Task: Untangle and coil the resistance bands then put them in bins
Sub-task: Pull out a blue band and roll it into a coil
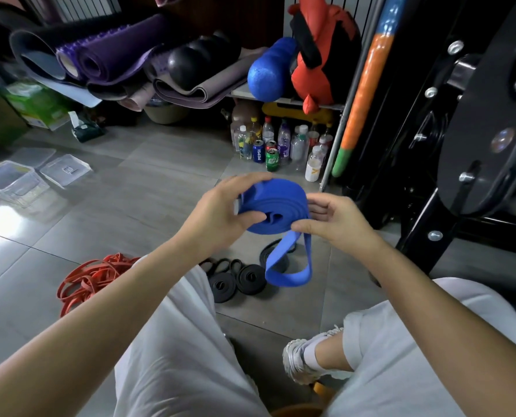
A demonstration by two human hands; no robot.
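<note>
Head view. A clear plastic bin point(25, 191) sits on the grey tile floor point(160, 182) at far left, a flat lid point(65, 171) just beside it; contents cannot be told.

Blue band point(276, 206): wide, flat, matte rubber, mostly wound into a thick disc, one loose loop hanging below. It is held mid-air above the knees.

Left hand point(220, 212) grips the coil, thumb on its face, fingers over the rim. Right hand point(338, 221) pinches its right edge.

Black bands point(238, 279) lie in tight coils on the floor beneath. Red bands point(91, 275) form a tangled heap left of them.
</note>
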